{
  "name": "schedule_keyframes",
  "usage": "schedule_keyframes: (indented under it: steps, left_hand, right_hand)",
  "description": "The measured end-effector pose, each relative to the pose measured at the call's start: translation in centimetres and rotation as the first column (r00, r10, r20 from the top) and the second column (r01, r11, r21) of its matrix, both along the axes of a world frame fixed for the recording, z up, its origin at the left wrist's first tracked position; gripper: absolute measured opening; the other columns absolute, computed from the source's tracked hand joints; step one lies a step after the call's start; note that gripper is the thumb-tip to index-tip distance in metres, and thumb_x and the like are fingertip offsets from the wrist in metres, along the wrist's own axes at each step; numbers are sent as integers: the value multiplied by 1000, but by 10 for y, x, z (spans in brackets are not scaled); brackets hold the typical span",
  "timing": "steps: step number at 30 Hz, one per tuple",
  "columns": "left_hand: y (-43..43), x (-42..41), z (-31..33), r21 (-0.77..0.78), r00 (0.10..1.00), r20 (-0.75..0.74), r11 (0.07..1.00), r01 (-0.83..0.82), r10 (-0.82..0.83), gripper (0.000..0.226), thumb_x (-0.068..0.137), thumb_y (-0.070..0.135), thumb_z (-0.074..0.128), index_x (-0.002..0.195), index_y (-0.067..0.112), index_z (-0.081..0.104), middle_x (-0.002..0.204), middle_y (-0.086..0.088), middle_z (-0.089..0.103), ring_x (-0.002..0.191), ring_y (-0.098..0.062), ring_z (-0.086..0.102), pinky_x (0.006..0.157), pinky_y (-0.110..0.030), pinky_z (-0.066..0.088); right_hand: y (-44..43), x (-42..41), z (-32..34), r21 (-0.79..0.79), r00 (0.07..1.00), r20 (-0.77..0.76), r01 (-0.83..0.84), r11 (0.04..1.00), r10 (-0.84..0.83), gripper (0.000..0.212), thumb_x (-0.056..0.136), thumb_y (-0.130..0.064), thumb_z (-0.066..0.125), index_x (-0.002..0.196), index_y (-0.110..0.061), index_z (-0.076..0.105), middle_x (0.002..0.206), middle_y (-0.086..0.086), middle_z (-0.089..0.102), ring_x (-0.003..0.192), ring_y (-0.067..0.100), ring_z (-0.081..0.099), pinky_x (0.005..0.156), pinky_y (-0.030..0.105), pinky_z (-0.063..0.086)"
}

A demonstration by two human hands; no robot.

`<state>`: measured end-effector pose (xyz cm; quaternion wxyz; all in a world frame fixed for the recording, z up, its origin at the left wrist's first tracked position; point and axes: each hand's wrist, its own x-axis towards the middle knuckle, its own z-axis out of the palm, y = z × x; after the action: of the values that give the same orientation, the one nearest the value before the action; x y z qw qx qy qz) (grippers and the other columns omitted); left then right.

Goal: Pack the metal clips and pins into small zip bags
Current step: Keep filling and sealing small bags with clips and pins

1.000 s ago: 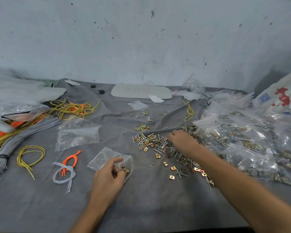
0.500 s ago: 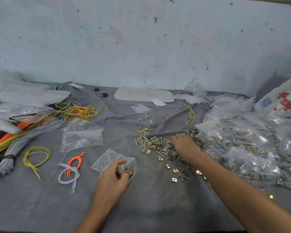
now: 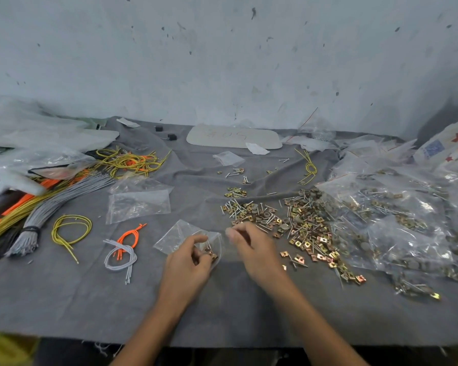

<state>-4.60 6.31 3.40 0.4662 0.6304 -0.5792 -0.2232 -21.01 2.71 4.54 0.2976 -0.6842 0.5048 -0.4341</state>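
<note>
My left hand [image 3: 188,265] grips the mouth of a small clear zip bag [image 3: 179,235] that lies on the grey cloth, with a few brass clips inside near my fingers. My right hand [image 3: 254,252] hovers just right of the bag's mouth with its fingertips bunched in a pinch. It is blurred, so the small pieces it holds barely show. The loose pile of brass clips and silver pins [image 3: 302,225] spreads out to the right of that hand.
Filled zip bags [image 3: 394,220] are heaped at the right. Empty zip bags [image 3: 138,204] lie left of centre. Orange and grey cords [image 3: 122,247], a yellow loop [image 3: 69,231] and a grey cord bundle [image 3: 50,204] sit at the left. The cloth's front edge [image 3: 222,339] is near.
My right hand has left the pile of clips and pins and come back left to the bag's mouth. My left hand has stayed on the bag.
</note>
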Motion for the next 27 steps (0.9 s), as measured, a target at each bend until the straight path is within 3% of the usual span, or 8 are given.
schedule_keyframes:
  steps: [4, 8, 11, 14, 21, 27]
  left_hand:
    - [-1, 2, -2, -14, 1000, -13, 1000, 3, -3, 31, 85, 4, 64, 110, 22, 69, 64, 1, 62, 64, -9, 58, 66, -24, 46]
    - [-3, 4, -6, -1, 999, -39, 1000, -12, 12, 33, 88, 4, 61, 112, 26, 67, 70, 1, 63, 69, -15, 61, 74, -42, 53]
    - [-2, 3, -3, 11, 999, -46, 1000, 3, -2, 35, 82, 18, 56, 113, 32, 66, 72, 8, 63, 69, -11, 62, 75, -42, 54]
    - [-1, 1, -1, 43, 998, -54, 998, 35, -32, 42, 75, 24, 49, 113, 35, 64, 74, 10, 63, 69, -12, 62, 74, -44, 55]
    - [1, 1, 0, 40, 999, -45, 999, 33, -31, 39, 75, 26, 49, 110, 38, 61, 71, 3, 63, 71, -14, 64, 78, -44, 55]
    - [1, 1, -1, 38, 998, -47, 999, 35, -33, 39, 77, 22, 51, 111, 35, 63, 70, 1, 63, 70, -16, 64, 76, -47, 55]
  right_hand:
    - [12, 23, -20, -27, 997, -83, 4, 1000, -6, 13, 99, -32, 60, 93, -22, 65, 78, -10, 65, 74, 4, 59, 67, 21, 44]
    - [6, 33, -21, -57, 977, -213, 17, 998, -29, 13, 99, -29, 59, 101, -17, 64, 98, -3, 67, 92, 17, 62, 84, 37, 47]
    - [9, 39, -27, -77, 970, -240, 30, 997, -48, 13, 98, -26, 59, 108, -18, 63, 104, -1, 64, 97, 20, 61, 87, 42, 48]
    - [12, 41, -31, -106, 962, -267, 22, 994, -50, 17, 97, -23, 60, 114, -23, 62, 106, -1, 62, 98, 20, 61, 86, 40, 49]
    - [14, 35, -33, -156, 983, -161, 67, 985, -92, 21, 98, -21, 60, 115, -28, 69, 103, -5, 65, 91, 12, 61, 82, 25, 48]
    - [15, 37, -34, -116, 973, -232, -26, 993, -2, 25, 99, -22, 56, 119, -30, 68, 104, -3, 61, 94, 17, 61, 83, 31, 49]
